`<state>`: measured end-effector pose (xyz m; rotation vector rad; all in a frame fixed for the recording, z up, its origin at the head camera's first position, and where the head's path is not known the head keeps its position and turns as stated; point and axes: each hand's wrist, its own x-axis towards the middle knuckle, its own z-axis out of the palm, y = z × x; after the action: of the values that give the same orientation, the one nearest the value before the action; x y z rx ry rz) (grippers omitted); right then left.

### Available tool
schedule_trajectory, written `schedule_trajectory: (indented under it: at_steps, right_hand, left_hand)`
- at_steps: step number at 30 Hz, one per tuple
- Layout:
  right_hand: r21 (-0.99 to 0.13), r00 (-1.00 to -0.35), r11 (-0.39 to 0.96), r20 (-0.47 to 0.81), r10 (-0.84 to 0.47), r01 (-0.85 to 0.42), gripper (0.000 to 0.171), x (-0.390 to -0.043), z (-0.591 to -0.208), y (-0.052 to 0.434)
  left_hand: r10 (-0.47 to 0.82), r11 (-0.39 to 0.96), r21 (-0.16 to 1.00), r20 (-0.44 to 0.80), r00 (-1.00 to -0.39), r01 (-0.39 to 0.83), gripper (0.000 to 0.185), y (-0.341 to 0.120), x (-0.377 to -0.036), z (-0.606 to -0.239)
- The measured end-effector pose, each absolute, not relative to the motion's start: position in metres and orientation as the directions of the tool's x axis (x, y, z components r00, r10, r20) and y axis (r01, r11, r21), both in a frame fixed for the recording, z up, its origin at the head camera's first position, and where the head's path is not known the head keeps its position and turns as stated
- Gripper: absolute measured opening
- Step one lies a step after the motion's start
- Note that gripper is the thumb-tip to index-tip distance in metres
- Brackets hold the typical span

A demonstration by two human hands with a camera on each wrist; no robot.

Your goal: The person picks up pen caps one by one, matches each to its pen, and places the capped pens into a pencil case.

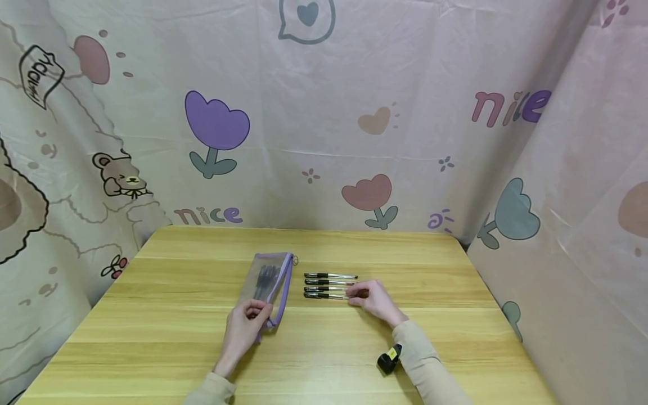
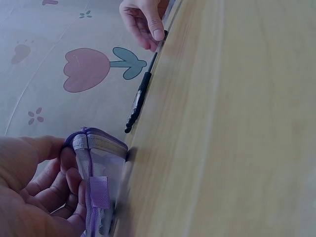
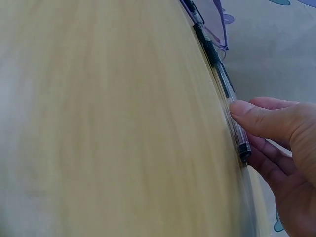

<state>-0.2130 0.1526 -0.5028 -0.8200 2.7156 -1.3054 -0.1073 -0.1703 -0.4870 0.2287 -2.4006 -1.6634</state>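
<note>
My left hand [image 1: 245, 326] pinches the near end of a mesh pencil case [image 1: 249, 281] with purple zipper trim. Its zipped side gapes, and dark pens [image 1: 266, 280] show through the mesh. Right of the case, several clear-barrelled pens [image 1: 329, 276] with black grips lie side by side, parallel. My right hand [image 1: 376, 301] is at their right ends, thumb and fingers about the nearest pen [image 1: 324, 296]. In the right wrist view the thumb lies against a pen's clear barrel [image 3: 226, 81], with the other fingers beyond its end.
A small black object with a yellow label [image 1: 390, 359] sits beside my right sleeve on the wooden table [image 1: 152, 315]. A patterned curtain [image 1: 304, 112] hangs behind the table's far edge and along both sides.
</note>
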Motion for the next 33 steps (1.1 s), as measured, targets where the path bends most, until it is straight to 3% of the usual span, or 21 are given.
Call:
schedule_trajectory:
  at_steps: [33]
  right_hand:
    - [-0.745, -0.887, 0.523, 0.204, -0.413, -0.415, 0.012, -0.2165, -0.5072, 0.1470]
  left_hand:
    - [-0.260, 0.363, 0.932, 0.081, -0.962, -0.020, 0.017, -0.1700, -0.1087, -0.4875]
